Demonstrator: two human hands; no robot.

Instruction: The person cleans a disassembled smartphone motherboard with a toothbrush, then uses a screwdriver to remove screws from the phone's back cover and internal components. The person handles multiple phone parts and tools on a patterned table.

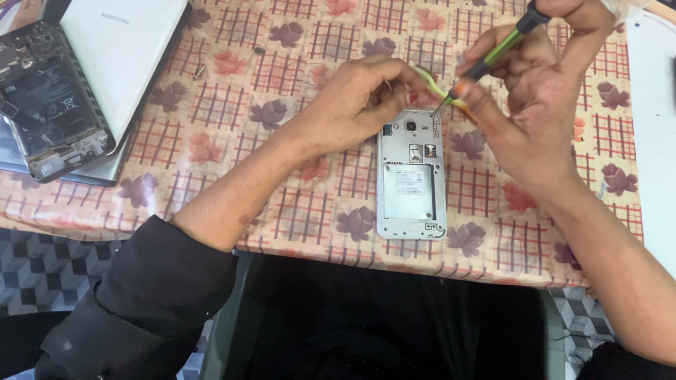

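A white phone (411, 176) lies face down on the table with its back cover off, its battery bay bare. My right hand (539, 98) grips a green and black screwdriver (496, 51), its tip down at the phone's top right corner. My left hand (359, 95) rests at the phone's top edge and pinches a thin yellow-green tool (431, 83) beside the screwdriver tip.
The table wears a cloth (296, 211) with red checks and leaf prints. At the far left lies a second opened phone (49, 98) on a white box (123, 49). Small screws (199, 70) lie loose on the cloth. A white surface (655, 105) borders the right.
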